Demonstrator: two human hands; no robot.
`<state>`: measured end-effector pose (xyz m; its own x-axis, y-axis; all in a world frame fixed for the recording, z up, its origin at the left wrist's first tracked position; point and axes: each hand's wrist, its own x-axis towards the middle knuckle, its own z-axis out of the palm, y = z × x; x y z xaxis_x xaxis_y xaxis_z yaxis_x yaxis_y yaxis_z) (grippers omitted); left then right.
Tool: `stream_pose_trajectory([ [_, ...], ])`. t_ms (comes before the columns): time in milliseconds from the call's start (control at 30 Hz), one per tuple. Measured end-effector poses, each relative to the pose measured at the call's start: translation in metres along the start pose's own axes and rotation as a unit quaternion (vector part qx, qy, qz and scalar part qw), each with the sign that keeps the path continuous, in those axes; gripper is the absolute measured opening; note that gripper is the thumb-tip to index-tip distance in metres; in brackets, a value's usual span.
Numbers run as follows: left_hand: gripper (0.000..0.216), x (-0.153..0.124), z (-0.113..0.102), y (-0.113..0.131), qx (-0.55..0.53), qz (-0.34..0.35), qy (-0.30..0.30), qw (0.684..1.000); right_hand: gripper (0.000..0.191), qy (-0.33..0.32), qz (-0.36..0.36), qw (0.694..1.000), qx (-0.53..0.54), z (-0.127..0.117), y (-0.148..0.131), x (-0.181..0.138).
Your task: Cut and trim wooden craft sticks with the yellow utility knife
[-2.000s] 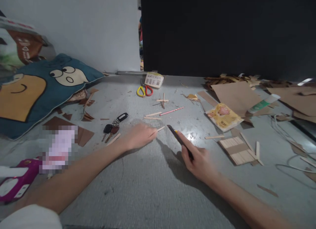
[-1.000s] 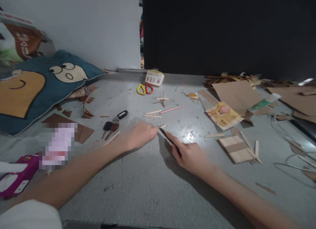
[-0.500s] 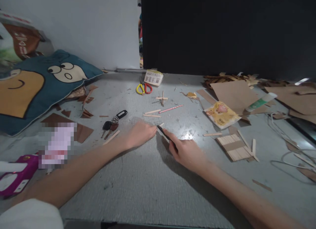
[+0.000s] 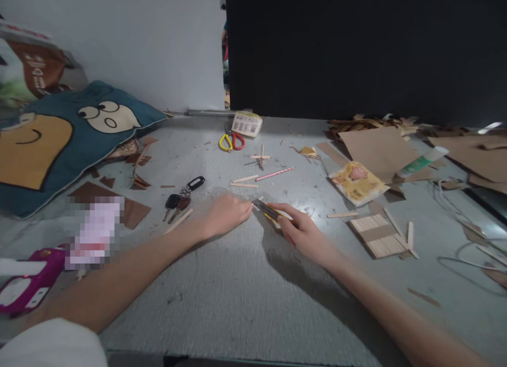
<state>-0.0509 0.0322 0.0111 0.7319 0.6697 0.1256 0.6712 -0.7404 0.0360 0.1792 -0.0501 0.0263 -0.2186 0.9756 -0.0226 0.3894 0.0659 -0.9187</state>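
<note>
At the middle of the table, my left hand [image 4: 227, 215] is closed, fingertips pressed down on a wooden craft stick [image 4: 260, 198]; only the stick's far tip shows clearly. My right hand [image 4: 307, 231] grips a utility knife [image 4: 270, 210] with yellow edging. The knife's front end lies at the stick, right beside my left fingertips. Whether the blade touches the wood cannot be made out. Just beyond my hands lie two craft sticks [image 4: 244, 185], a pink striped pencil [image 4: 276, 173] and a small cross-shaped piece made of sticks [image 4: 261, 157].
To the right are a banded bundle of craft sticks [image 4: 378, 236], a yellow packet [image 4: 356, 183], a glue stick [image 4: 423, 162] and cardboard [image 4: 378, 148]. Scissors [image 4: 232, 141] lie at the back. Keys [image 4: 178, 200], a cushion [image 4: 83, 140] and a purple device [image 4: 29, 282] are on the left.
My right hand has turned the knife, so its flat side and yellow edging now show. It has also shifted slightly right. My left hand stays in place.
</note>
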Motion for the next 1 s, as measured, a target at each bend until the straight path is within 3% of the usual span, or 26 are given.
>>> stream_pose_trajectory([
  [167,0.034,0.001,-0.004,0.002,0.018,-0.006,-0.021,1.000,0.059,-0.005,0.128,0.968,0.215,-0.001,0.002,0.000],
  [267,0.033,0.001,-0.007,0.003,0.017,-0.014,-0.037,0.999,0.064,0.025,0.133,0.957,0.256,0.000,0.003,-0.001],
  [433,0.038,0.001,-0.006,0.001,-0.018,-0.019,-0.038,0.999,0.055,0.067,0.031,0.991,0.107,0.002,0.007,-0.005],
  [633,0.043,-0.004,-0.006,-0.001,-0.088,-0.042,0.011,0.995,0.052,0.092,-0.064,0.992,-0.060,0.001,0.013,-0.013],
  [800,0.049,-0.003,-0.009,-0.001,-0.112,-0.106,0.011,0.988,0.052,0.061,-0.087,0.984,-0.141,0.000,0.018,-0.016],
  [1000,0.048,-0.005,-0.001,0.005,-0.048,-0.034,0.025,0.998,0.053,0.069,-0.088,0.980,-0.165,-0.002,0.022,-0.016],
])
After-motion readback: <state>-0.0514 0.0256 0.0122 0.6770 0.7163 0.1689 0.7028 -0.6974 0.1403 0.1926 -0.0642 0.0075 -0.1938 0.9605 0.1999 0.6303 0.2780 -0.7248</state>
